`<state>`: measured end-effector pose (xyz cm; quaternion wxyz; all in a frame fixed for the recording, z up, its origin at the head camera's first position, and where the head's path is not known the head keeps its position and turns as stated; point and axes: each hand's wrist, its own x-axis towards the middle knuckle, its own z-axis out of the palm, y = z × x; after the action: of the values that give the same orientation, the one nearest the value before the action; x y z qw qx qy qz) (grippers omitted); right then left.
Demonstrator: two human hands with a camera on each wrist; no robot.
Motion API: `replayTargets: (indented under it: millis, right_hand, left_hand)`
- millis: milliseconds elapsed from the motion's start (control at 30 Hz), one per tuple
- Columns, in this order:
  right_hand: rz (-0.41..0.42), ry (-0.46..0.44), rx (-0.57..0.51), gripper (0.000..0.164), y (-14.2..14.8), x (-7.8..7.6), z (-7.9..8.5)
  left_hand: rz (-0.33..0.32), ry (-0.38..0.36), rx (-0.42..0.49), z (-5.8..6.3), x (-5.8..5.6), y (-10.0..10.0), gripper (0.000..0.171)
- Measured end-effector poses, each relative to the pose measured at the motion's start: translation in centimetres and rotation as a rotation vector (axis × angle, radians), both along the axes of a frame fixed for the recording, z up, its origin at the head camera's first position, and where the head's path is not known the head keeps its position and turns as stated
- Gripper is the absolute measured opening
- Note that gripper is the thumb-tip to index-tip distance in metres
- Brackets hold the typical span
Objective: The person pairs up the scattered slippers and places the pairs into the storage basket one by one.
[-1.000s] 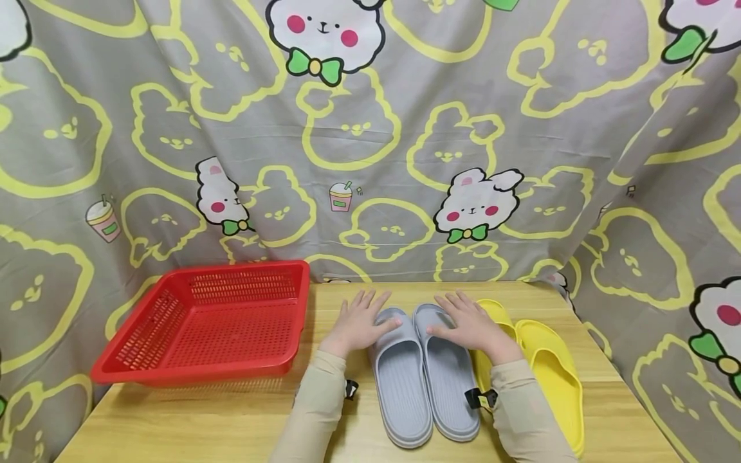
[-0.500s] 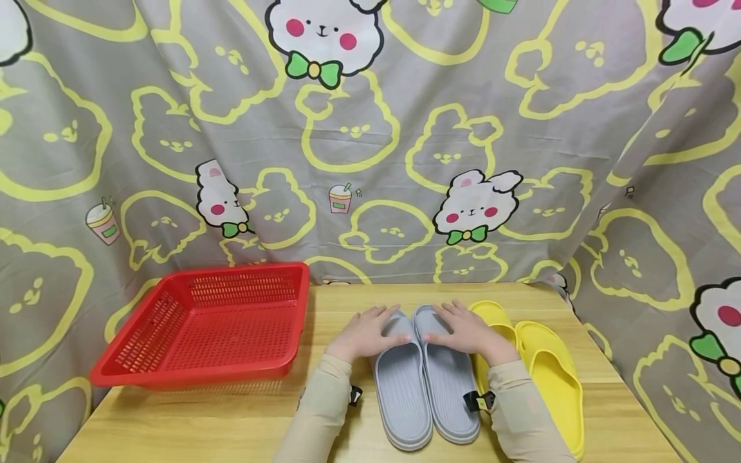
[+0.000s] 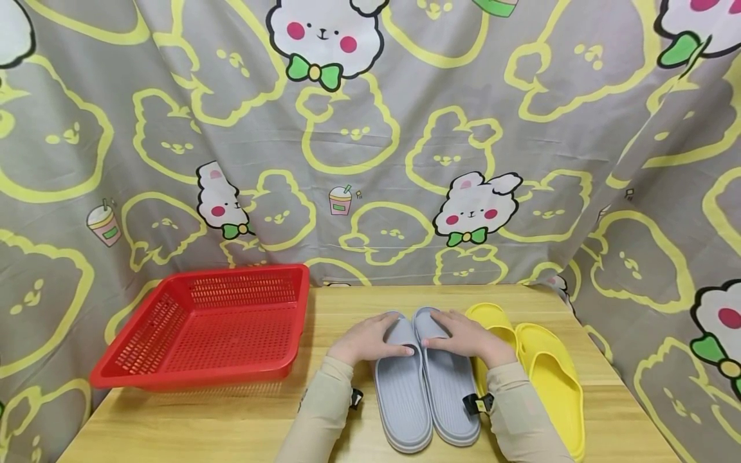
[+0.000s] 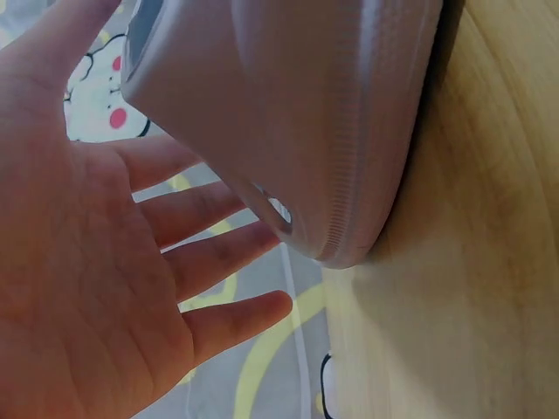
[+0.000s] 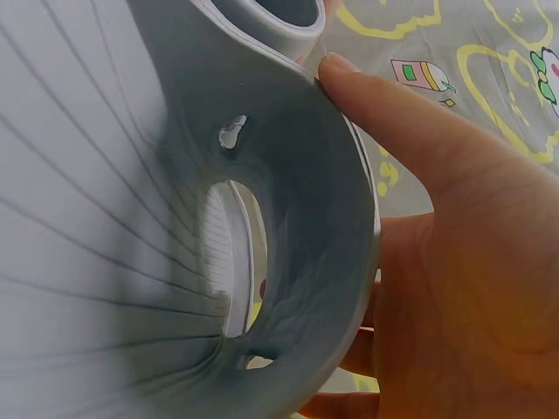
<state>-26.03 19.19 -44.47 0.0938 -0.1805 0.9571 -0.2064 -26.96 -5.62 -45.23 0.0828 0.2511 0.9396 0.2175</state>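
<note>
Wrist views close to grey slippers (image 3: 442, 379)

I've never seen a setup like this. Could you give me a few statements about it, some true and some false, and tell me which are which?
1. The red basket is to the left of the grey slippers. True.
2. The yellow slippers are inside the red basket. False: the yellow slippers lie on the table, right of the grey pair.
3. The left hand and the right hand are both at the grey slippers. True.
4. One grey slipper is stacked on the other. False: they lie side by side.
5. The toes of the grey slippers point away from the person. True.
6. The curtain behind is plain. False: the curtain is printed with cartoon figures.
</note>
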Motion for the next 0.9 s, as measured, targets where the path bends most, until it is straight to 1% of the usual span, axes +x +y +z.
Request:
replayTargets:
  millis: [233, 400, 633, 800, 900]
  right_hand:
    - [0.018, 0.001, -0.015, 0.087, 0.01, -0.04, -0.02]
    - [0.031, -0.009, -0.020, 0.088, 0.06, -0.19, -0.13]
    - [0.050, 0.029, -0.029, 0.086, 0.19, -0.35, -0.41]
    - [0.047, 0.064, -0.036, 0.084, 0.25, -0.28, -0.37]
    - [0.051, 0.088, -0.031, 0.083, 0.22, -0.26, -0.27]
  left_hand:
    - [-0.020, 0.049, -0.008, -0.16, -0.06, -0.02, 0.089]
    - [-0.025, 0.063, -0.013, -0.23, -0.12, -0.06, 0.088]
    - [-0.041, 0.122, -0.033, -0.60, -0.42, 0.05, 0.086]
    - [-0.033, 0.132, -0.033, -0.38, -0.38, -0.01, 0.084]
    - [-0.034, 0.170, -0.029, -0.28, -0.43, -0.15, 0.084]
